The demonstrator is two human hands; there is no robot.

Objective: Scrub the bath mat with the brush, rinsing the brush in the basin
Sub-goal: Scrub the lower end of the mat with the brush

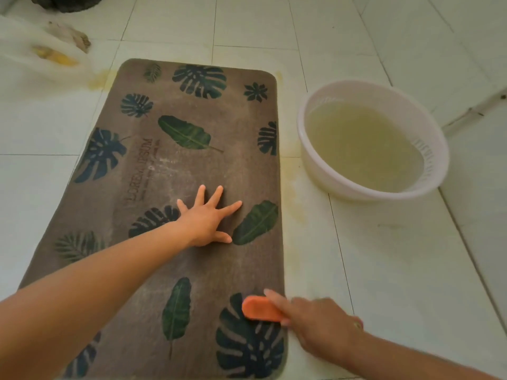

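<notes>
On the pale tiled floor (384,256) lies the bath mat (192,174), brown with dark green leaf prints and a line of lettering, its long side running away from the person. The left hand (205,223) rests flat on the middle of the mat, palm down, its fingers (216,194) straight and spread wide, holding nothing. Close to the mat's near right edge, the right hand (321,325) grips the orange brush (259,308): the forefinger lies along the brush's top and the thumb is pressed against its near side. The brush sits on the mat over a large dark leaf print. This hand is blurred, so the other fingers cannot be made out.

To the right of the mat, near but not touching it, stands the white basin (315,165), holding cloudy yellowish water (362,144); part of its inner wall is slotted. Yellowish stains (299,149) mark the tiles along the mat's right edge. At the far left lies a blurred white object (24,42) with brown and yellow bits on it.
</notes>
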